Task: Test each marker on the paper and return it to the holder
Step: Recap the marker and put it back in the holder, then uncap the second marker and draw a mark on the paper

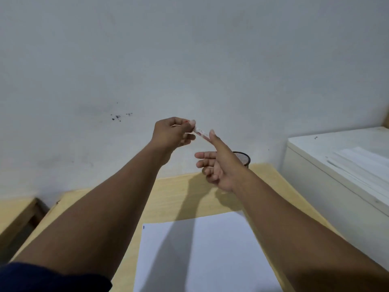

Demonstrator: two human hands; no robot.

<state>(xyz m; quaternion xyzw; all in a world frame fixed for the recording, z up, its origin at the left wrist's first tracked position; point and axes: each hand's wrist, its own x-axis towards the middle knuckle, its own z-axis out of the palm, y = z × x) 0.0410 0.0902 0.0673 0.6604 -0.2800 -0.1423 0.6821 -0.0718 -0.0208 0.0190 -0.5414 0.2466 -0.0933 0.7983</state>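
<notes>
Both hands were raised above the far end of the tabletop [168,199]. The left hand [171,134] pinched one end of a white marker [201,131] with red trim; its grip was closed on it. The right hand [219,165] touched the other end with forefinger and thumb, remaining fingers spread wide; whether it gripped could not be told. The paper [210,249] lay near, bearing one small dark mark at its far-left corner, so testing was judged barely begun. The black mesh holder [245,158] stood far right. Pale wall [189,60] behind; white cabinet [336,165] at right.
</notes>
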